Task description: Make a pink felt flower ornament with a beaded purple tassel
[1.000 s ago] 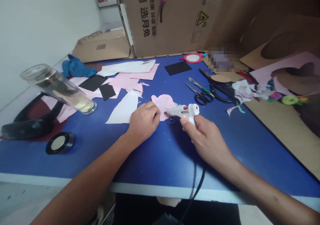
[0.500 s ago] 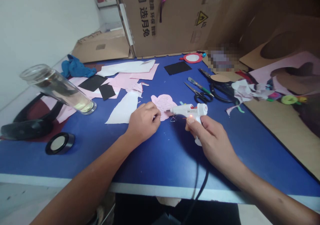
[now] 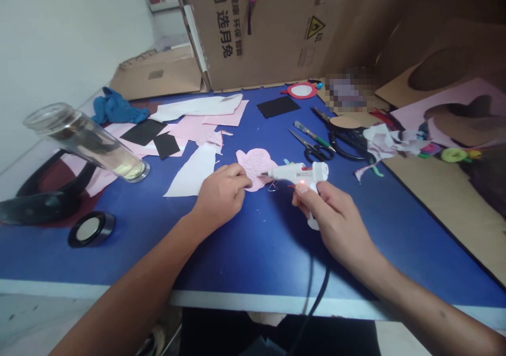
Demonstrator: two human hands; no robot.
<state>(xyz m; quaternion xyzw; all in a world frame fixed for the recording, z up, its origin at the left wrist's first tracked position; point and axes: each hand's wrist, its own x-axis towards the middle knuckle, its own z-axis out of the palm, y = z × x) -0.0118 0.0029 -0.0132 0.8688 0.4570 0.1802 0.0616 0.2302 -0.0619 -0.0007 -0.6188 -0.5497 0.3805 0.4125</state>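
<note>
My right hand (image 3: pixel 332 208) is wrapped round a white hot glue gun (image 3: pixel 296 175), thumb beside its lit orange lamp. The nozzle points left, over a pink flower-shaped cutout (image 3: pixel 256 162) lying on the blue table; whether the tip touches it I cannot tell. At the cutout's left lower edge, my left hand (image 3: pixel 223 190) has its fingers curled together and gripping the rim. Fine lines run over the cutout's face. A thin bent wire (image 3: pixel 272 186) shows under the nozzle. White cloth-like material (image 3: pixel 193 171) lies partly behind my left hand.
Scissors (image 3: pixel 314 150) and a capped pen-like tool (image 3: pixel 312 135) lie beyond the glue gun. A tilted-looking glass bottle (image 3: pixel 95 145), its black lid (image 3: pixel 90 228) and headphones (image 3: pixel 47 203) are at left. Pink and black scraps (image 3: pixel 166 144) lie behind. Cardboard (image 3: pixel 269 40) stands at the back.
My left hand's fingers have shifted slightly left and straightened a little at the cutout's edge. The glue gun stays nearly in place; the whole view has shifted slightly.
</note>
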